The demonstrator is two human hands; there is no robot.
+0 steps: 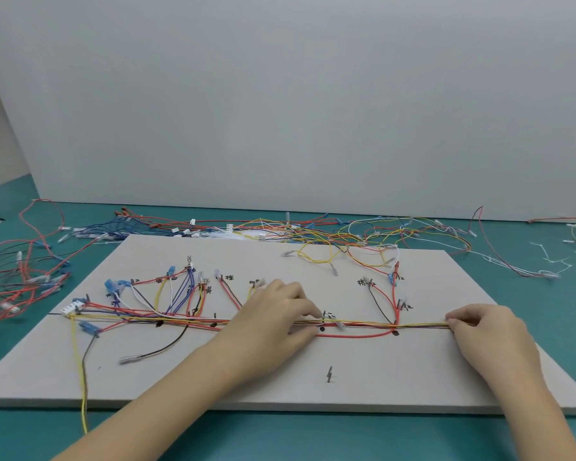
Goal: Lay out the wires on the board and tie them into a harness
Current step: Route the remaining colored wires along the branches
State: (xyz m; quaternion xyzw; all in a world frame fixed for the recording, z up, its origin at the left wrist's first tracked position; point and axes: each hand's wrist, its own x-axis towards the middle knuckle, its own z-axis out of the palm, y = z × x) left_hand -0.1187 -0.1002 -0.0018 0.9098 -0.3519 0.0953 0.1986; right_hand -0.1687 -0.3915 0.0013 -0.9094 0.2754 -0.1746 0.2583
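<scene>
Teal tabletop is carrying a pale grey rectangular board [379, 377], with loose coloured wires [313, 227] heaped along its far edge. Across the board's middle, the left hand [276, 314] is pinching the yellow-and-red wire bundle [363, 324], while the right hand [479, 327] is pinching its end toward the right edge. Keeping even tension should hold the strands parallel for tying.
</scene>
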